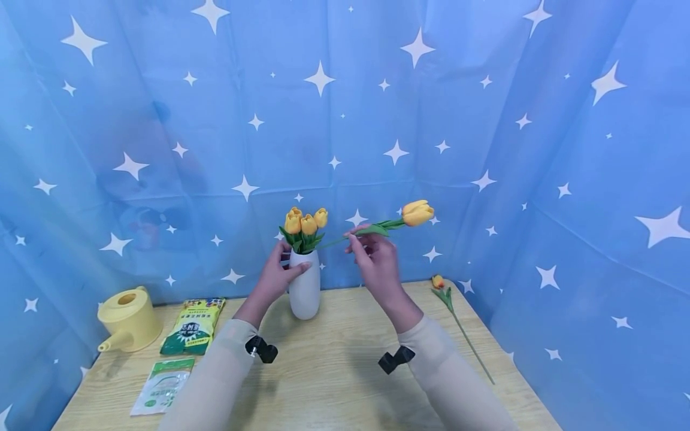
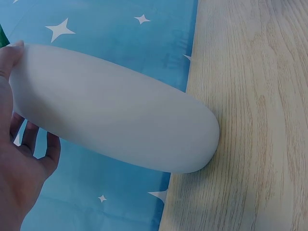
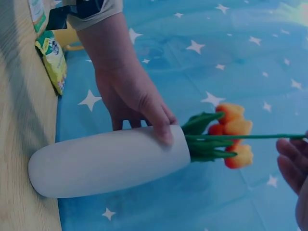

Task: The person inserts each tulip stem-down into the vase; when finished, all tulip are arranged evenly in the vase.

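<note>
A white vase point(image 1: 305, 293) stands on the table with several yellow-orange tulips point(image 1: 308, 225) in its mouth. My left hand point(image 1: 279, 274) grips the vase near the top, thumb on the near side; in the left wrist view the fingers point(image 2: 53, 151) curl at its wall. My right hand point(image 1: 377, 256) pinches the green stem of another tulip point(image 1: 417, 213), its bloom pointing right and slightly up. The stem slants down left to the vase's mouth; whether its tip is inside cannot be told. The right wrist view shows this stem point(image 3: 260, 136) in front of the bunch.
One more tulip point(image 1: 468, 336) lies on the right of the wooden table point(image 1: 323, 377). At the left are a yellow watering can point(image 1: 132, 320), a yellow-green packet point(image 1: 192, 328) and a flat white-green packet point(image 1: 163, 386). A blue star-patterned curtain point(image 1: 345, 120) hangs behind the table.
</note>
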Action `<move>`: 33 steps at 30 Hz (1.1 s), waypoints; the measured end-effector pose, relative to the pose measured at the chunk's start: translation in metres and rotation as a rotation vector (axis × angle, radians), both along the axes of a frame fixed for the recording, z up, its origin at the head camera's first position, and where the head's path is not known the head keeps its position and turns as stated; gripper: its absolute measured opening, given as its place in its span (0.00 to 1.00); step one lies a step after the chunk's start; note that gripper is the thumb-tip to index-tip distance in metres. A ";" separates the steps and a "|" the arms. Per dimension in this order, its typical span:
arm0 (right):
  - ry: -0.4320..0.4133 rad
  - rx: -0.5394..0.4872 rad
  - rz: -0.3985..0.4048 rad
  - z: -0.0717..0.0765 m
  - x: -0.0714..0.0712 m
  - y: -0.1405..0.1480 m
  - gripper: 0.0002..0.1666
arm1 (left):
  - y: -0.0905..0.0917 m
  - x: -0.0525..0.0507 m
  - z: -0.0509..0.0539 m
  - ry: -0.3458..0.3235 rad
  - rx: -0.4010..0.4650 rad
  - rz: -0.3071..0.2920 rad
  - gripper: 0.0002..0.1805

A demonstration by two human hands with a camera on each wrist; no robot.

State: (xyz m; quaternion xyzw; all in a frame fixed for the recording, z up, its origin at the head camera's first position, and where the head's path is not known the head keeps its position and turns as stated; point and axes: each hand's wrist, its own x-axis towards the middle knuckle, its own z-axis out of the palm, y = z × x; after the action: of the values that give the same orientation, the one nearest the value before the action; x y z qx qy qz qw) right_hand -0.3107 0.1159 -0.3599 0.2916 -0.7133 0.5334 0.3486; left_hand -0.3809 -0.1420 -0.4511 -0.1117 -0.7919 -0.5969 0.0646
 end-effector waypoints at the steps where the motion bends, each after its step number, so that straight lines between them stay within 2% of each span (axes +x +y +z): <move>1: 0.007 0.029 -0.012 0.001 -0.001 -0.003 0.04 | 0.000 0.000 0.000 0.001 0.003 -0.001 0.34; 5: 0.007 0.128 -0.052 0.002 -0.009 -0.015 0.05 | 0.000 0.000 0.001 0.005 0.008 -0.002 0.34; 10: 0.025 0.208 -0.044 0.003 -0.017 -0.028 0.05 | -0.001 -0.001 0.001 0.002 0.004 -0.001 0.34; 18: 0.132 0.208 -0.040 0.012 -0.024 -0.040 0.05 | -0.001 -0.001 0.001 -0.004 0.008 -0.005 0.36; 24: 0.166 0.282 -0.112 0.016 -0.030 -0.047 0.04 | -0.002 -0.004 -0.003 0.036 0.025 -0.026 0.35; 27: 0.136 0.341 -0.119 0.016 -0.033 -0.052 0.05 | -0.002 -0.005 -0.003 0.045 0.035 -0.030 0.34; 33: -0.008 0.463 -0.133 0.010 -0.035 -0.064 0.05 | -0.002 -0.005 -0.003 0.052 0.031 -0.029 0.32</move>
State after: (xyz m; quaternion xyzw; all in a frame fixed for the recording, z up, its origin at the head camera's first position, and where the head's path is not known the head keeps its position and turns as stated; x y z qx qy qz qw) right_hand -0.3457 0.0514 -0.3499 0.3140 -0.8355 0.3330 0.3040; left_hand -0.3856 -0.1437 -0.4543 -0.1376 -0.7788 -0.6070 0.0780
